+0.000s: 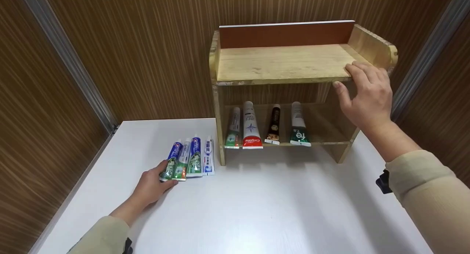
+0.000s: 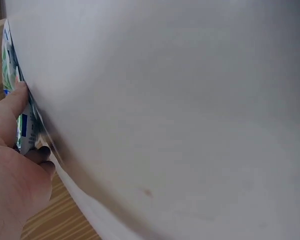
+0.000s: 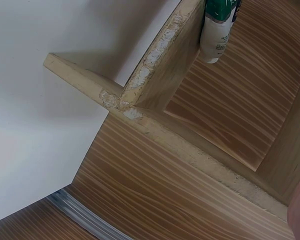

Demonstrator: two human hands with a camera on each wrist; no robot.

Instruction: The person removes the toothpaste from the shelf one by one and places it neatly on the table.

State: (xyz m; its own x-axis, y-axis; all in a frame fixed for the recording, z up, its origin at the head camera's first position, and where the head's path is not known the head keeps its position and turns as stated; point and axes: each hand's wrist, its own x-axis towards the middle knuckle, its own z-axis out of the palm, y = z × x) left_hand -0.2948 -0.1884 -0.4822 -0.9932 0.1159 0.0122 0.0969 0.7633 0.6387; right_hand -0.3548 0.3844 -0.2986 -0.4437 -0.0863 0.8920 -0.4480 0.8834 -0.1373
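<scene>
At the left, my left hand (image 1: 149,186) grips the leftmost blue-and-green toothpaste tube (image 1: 171,162), its fingers at the outer side and its thumb by the flat end. In the left wrist view the thumb and fingers lie on either side of the tube (image 2: 27,132). Close beside it lie a green-and-white tube (image 1: 181,160), another blue-and-green tube (image 1: 195,156) and a white-and-blue tube (image 1: 208,156). My right hand (image 1: 369,90) holds the top board of the wooden shelf (image 1: 282,63) near its right end, fingers above and thumb at the front edge.
On the lower board stand a green-and-white tube (image 1: 234,127), a red-and-white Colgate tube (image 1: 251,125), a black tube (image 1: 274,123) and a white tube with a green end (image 1: 299,123). The shelf stands on a white table (image 1: 235,210) against wood-patterned walls (image 1: 147,63).
</scene>
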